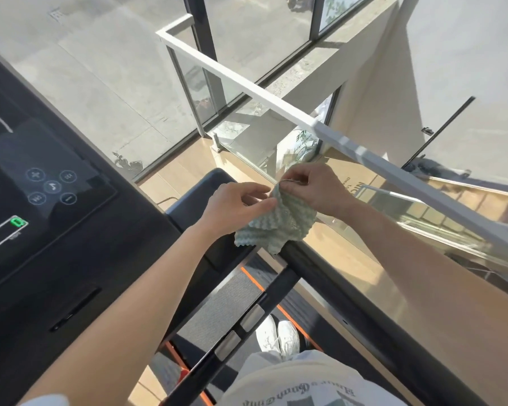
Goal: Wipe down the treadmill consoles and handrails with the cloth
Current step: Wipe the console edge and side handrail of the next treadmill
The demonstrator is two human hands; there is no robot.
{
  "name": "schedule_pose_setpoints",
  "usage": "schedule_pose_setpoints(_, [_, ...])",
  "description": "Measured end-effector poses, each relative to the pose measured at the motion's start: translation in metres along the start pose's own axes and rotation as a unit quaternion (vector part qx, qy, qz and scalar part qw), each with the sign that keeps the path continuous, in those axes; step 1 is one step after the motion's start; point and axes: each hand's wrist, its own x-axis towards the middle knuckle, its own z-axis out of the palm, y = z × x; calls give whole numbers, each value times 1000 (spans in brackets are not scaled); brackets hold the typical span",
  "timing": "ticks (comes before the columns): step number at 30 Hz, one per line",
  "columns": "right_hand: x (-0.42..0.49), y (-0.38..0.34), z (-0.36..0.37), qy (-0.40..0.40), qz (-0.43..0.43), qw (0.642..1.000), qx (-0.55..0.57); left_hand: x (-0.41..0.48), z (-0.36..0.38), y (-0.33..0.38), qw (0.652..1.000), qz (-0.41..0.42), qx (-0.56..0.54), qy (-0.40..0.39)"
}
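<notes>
A pale green ribbed cloth (pixel 276 227) is held just above the front end of the black right handrail (pixel 335 288). Its lowest corner hangs down to the rail, though contact cannot be judged. The cloth's upper edge is pinched by the right hand (pixel 314 189), and its near side is pinched between thumb and fingers of the left hand (pixel 238 206); the two hands are kept close together. The stretch of handrail under the cloth is hidden, and its rear end is cut off by the frame. Left of the handrail, the dark console (pixel 41 200) is only partly seen, its round touch icons hard to read. Beyond the handrail a white railing (pixel 276 104) is seen.
</notes>
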Motion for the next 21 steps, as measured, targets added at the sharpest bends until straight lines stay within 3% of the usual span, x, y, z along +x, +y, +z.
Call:
schedule_pose_setpoints(8, [8,-11,-22,90,-20,995,-28,36,-11,21,984,54,149,75])
schedule_pose_setpoints(14, [6,-19,-33,166,-51,984,-38,46,-35,40,978,111,125,121])
schedule_pose_setpoints(17, [-15,-5,-12,124,-71,988,-61,26,-26,22,970,135,188,70])
schedule_pose_setpoints(21, [-59,30,32,0,-22,994,-105,-3,10,-25,955,141,248,-75])
